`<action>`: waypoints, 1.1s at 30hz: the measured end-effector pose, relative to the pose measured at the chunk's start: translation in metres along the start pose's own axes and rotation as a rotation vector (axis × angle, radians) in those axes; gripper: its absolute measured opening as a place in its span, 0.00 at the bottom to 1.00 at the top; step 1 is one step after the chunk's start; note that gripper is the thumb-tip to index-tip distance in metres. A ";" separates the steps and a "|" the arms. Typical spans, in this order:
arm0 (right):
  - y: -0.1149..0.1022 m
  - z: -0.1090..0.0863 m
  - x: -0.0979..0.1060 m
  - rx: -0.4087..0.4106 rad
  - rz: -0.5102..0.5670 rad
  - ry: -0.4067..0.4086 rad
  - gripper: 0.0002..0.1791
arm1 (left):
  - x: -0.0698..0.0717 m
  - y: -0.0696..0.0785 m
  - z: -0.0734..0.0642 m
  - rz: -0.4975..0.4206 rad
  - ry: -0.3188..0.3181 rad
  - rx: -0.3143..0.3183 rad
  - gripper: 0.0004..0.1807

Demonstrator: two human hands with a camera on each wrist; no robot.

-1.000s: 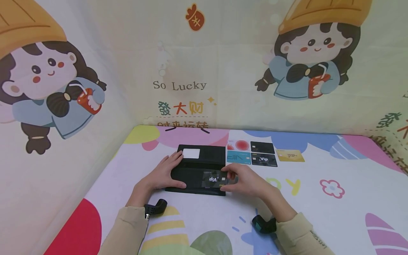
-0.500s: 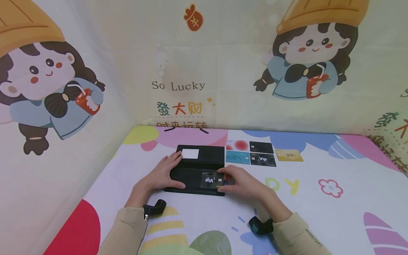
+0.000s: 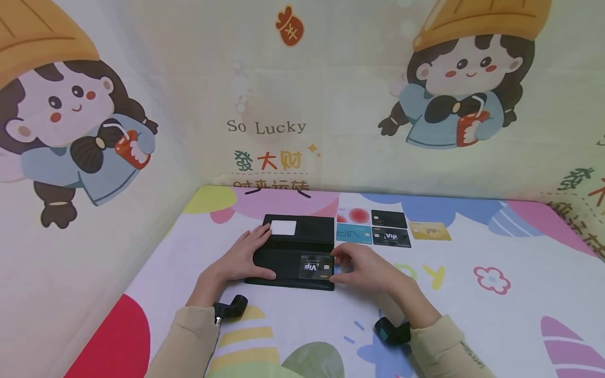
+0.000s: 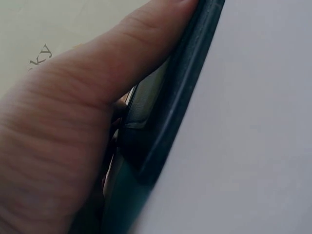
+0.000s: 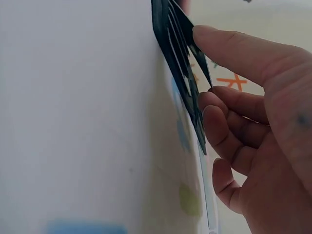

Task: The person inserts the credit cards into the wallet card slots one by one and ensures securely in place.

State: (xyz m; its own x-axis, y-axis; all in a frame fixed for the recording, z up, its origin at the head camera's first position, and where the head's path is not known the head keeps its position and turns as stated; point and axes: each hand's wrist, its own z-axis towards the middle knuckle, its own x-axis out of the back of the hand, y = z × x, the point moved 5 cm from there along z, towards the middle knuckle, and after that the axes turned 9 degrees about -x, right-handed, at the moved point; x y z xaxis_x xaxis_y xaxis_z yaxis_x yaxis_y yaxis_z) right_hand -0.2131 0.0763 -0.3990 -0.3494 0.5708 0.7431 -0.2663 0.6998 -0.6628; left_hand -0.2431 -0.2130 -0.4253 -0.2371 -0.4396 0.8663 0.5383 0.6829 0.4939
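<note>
My left hand (image 3: 243,258) lies spread on the black wallet (image 3: 285,261) — at the wallet's right edge, my right hand (image 3: 365,266) pinches a dark Vip card (image 3: 313,267) by its end.

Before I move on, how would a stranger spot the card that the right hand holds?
On the patterned tabletop, find the open black wallet. Over its near half, pinched by the right hand, is the dark card. Unlike the similar loose Vip card on the tabletop, its Vip lettering appears upside down in the head view.
</note>
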 end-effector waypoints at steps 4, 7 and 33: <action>0.000 0.000 0.001 0.012 0.001 -0.001 0.26 | 0.001 0.001 0.000 0.005 -0.006 0.010 0.65; -0.002 0.000 0.001 0.013 0.012 -0.002 0.26 | 0.000 0.000 0.000 0.002 -0.008 0.019 0.66; -0.022 0.007 -0.021 0.074 -0.037 0.052 0.24 | -0.001 0.001 0.001 0.017 -0.010 0.011 0.67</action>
State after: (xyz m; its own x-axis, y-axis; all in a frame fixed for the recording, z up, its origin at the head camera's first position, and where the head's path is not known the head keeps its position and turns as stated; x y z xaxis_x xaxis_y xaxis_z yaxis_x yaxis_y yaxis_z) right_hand -0.2062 0.0453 -0.4005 -0.2917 0.5679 0.7697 -0.3445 0.6883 -0.6384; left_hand -0.2433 -0.2114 -0.4253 -0.2357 -0.4224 0.8752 0.5333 0.6967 0.4799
